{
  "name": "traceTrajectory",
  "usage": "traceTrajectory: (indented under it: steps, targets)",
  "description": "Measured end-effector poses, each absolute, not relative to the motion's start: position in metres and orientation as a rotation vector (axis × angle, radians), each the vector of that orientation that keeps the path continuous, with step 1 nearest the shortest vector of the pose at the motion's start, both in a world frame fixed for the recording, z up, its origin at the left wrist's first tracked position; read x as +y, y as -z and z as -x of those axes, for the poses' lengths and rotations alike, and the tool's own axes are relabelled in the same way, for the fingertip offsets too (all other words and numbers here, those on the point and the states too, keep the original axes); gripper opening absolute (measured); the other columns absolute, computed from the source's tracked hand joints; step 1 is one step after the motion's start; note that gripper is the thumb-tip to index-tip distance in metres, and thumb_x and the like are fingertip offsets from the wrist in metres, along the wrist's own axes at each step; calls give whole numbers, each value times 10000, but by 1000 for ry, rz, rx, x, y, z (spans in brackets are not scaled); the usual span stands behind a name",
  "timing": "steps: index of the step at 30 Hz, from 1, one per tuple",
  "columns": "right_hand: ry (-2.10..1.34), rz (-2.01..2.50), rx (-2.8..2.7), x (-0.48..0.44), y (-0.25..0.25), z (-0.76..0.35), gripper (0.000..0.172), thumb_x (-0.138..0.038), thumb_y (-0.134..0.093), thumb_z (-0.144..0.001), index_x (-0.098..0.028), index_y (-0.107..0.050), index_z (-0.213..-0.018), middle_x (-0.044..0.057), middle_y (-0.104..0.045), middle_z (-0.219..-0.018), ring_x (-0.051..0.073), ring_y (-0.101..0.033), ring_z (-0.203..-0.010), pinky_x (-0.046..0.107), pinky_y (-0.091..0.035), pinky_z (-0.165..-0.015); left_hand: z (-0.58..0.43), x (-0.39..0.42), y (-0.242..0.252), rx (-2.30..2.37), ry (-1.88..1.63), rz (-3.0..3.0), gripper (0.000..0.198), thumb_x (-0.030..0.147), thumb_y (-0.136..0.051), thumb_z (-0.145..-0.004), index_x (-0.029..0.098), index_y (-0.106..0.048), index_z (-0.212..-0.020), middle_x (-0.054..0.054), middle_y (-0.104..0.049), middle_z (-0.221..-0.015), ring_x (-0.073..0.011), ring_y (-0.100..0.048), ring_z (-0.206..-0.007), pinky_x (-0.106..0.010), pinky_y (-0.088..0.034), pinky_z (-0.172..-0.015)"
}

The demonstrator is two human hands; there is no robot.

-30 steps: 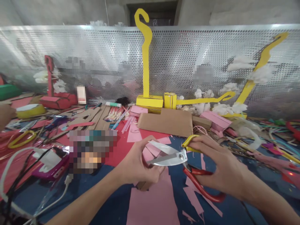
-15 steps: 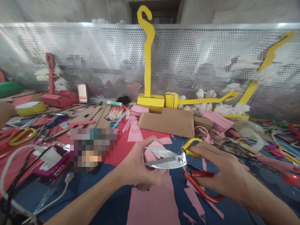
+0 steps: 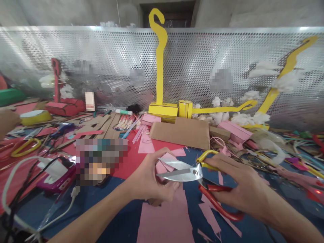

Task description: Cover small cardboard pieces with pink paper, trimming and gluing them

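Note:
My right hand [image 3: 244, 187] grips a pair of scissors [image 3: 194, 173] by one yellow and one red handle. The blades are parted and point left, their tips close to my left hand [image 3: 148, 180]. Curled fingers of that hand hold a pink paper piece [image 3: 165, 164], which shows behind and between the blades; its lower part is hidden by the fingers. Below lies a large pink paper sheet [image 3: 165, 222] on the blue tabletop [image 3: 124, 219]. Several narrow pink paper scraps [image 3: 211, 216] lie under the scissors.
A cut cardboard piece [image 3: 181, 133] stands ahead, before a yellow hook-shaped model [image 3: 160, 71] against a perforated metal panel [image 3: 111, 74]. At left are a purple power strip [image 3: 57, 179], white cable and another person's hand [image 3: 8, 123]. Pink boxes [image 3: 235, 131] and scraps lie right.
The scissor blades and red handle have shifted very slightly, still parted. My left hand keeps its hold on the pink paper. At far left, the other person's hand has moved a little right.

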State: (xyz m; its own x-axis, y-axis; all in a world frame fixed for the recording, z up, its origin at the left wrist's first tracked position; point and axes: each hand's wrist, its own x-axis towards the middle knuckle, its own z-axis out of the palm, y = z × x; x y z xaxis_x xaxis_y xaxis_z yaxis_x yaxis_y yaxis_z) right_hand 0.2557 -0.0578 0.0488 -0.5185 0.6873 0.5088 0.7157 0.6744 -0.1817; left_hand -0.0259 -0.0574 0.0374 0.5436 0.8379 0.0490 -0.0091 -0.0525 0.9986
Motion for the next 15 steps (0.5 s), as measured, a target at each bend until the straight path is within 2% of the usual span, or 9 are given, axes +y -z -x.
traceTrajectory:
  steps: [4,9,15]
  targets:
    - [82,1063,-2342,-59,-51,-253,418,-206,-670,-774,-241,-691,-1190,115,-742,-1215,287,-737,-1122,343,-630,-882,27,-56,-38,775,-812,-1502,372,92,-689,-700,261,-484,-961,134,-483,-495,-72,-452,-319,-164,-396,-316]
    - [95,1083,-2330,-62,-52,-249,401,-205,-651,-765,-231,-695,-1163,128,-742,-1211,288,-749,-1082,338,-633,-853,26,-55,-25,768,-849,-1582,364,134,-691,-745,264,-513,-1035,127,-481,-492,-90,-488,-323,-161,-353,-311]
    - [29,1097,-2345,-62,-47,-253,441,-192,-672,-758,-258,-705,-1193,95,-753,-1216,275,-754,-1066,321,-630,-852,23,-57,-18,825,-901,-1585,393,146,-709,-743,241,-555,-1092,130,-470,-485,-65,-434,-292,-150,-326,-290]
